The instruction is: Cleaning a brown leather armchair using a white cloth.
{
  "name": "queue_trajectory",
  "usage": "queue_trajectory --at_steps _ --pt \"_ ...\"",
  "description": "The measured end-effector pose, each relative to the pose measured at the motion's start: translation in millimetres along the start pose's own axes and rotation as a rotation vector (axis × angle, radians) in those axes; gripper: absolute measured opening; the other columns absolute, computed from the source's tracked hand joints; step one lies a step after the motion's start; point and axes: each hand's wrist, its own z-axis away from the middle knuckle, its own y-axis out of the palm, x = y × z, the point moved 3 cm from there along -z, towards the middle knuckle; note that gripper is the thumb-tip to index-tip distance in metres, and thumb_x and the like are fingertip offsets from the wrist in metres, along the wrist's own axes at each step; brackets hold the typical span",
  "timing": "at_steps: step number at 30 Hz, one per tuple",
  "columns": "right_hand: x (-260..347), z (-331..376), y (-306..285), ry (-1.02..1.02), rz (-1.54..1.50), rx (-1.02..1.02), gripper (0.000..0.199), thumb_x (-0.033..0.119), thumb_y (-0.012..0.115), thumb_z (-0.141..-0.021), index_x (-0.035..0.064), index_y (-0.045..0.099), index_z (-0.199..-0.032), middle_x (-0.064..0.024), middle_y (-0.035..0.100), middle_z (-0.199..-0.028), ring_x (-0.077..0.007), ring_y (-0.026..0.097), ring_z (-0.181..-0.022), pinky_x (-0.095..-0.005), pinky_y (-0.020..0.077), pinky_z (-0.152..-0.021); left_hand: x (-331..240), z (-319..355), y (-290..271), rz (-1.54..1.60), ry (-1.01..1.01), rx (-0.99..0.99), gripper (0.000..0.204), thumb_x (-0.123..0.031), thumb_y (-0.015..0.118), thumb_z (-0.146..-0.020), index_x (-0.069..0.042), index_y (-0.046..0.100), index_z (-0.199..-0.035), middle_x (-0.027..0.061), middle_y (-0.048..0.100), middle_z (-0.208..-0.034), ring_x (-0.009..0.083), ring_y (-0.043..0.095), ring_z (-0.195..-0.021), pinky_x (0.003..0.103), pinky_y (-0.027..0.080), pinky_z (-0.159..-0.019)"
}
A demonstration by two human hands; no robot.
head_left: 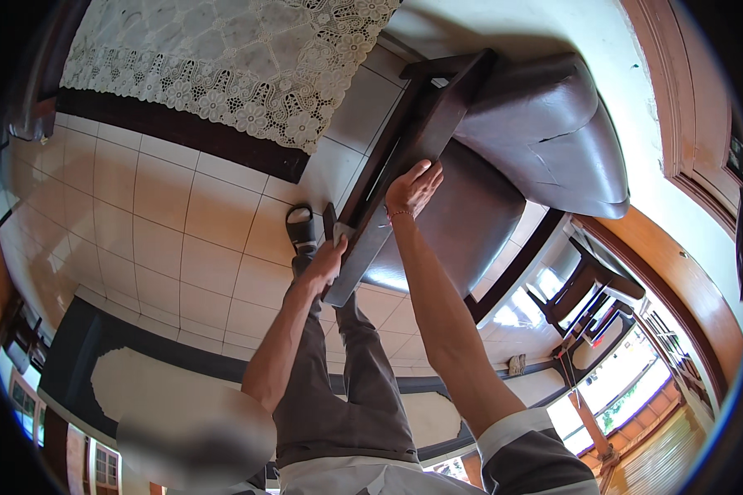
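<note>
Watching through the head cam from my end: both hands are on a chair armrest point(440, 128), dark wood, right in front of the wearer. My left hand point(326, 264) is wrapped around the near end, thumb up top by a small greyish patch; can't tell if that's a rag or just the wood. My right hand point(414, 188) sits further along, curled over the bar with its fingers bent to the seat side. Looks like a grip to me, but the undersides are hidden for both.

The bit that matters, I reckon: the bar's long axis slants from the left hand up and away to the right, through the right hand to the backrest point(545, 124). So the left has the near end, and the right is the closer of the 2 to the far end. Any push or lift would have to respect that slant.

Shiny brown seat point(470, 214) to the right of the bar, pale tiles point(165, 194) to the left. Up top there's a table with a lace cloth point(248, 66), well apart from the hands. Sandalled foot point(303, 229) beside the chair, and a 2nd chair point(582, 289) off right past a doorway.
</note>
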Motion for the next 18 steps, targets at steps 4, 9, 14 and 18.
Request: queue_trajectory --at_steps 4,9,14,18 --pt "0 1 0 -0.031 -0.014 -0.006 0.059 0.042 0.030 -0.110 -0.0066 0.045 -0.140 -0.0320 0.052 -0.127 -0.0494 0.052 -0.118 -0.0538 0.0424 -0.100 -99 -42 -3 0.455 -0.152 0.387 0.048 -0.061 0.058 -0.101 -0.015 0.059 -0.112 -0.0013 0.053 -0.082 0.0118 0.052 -0.077 0.034 0.042 -0.067" --pt "4 0 0 -0.007 -0.012 -0.018 0.061 0.043 0.030 -0.110 -0.0084 0.046 -0.139 -0.0331 0.053 -0.126 -0.0504 0.053 -0.116 -0.0545 0.0424 -0.100 -258 -76 27 0.361 0.089 0.346 0.047 -0.061 0.055 -0.102 -0.014 0.054 -0.098 -0.0015 0.054 -0.077 0.0110 0.051 -0.065 0.032 0.041 -0.057" --pt "3 1 1 -0.017 -0.033 -0.017 0.061 0.046 0.033 -0.109 -0.0084 0.046 -0.134 -0.0332 0.053 -0.123 -0.0516 0.053 -0.112 -0.0552 0.0426 -0.096 -380 -113 58 0.274 0.400 0.348 0.049 -0.061 0.049 -0.105 -0.016 0.047 -0.086 -0.0048 0.042 -0.058 0.0091 0.039 -0.047 0.032 0.032 -0.043" --pt "0 0 2 -0.001 -0.013 0.024 0.065 0.049 0.034 -0.108 -0.0078 0.045 -0.136 -0.0318 0.053 -0.120 -0.0501 0.054 -0.111 -0.0549 0.0423 -0.096 -450 -143 79 0.322 0.522 0.304 0.049 -0.057 0.051 -0.106 -0.010 0.053 -0.094 -0.0025 0.046 -0.071 0.0091 0.040 -0.059 0.033 0.035 -0.050"
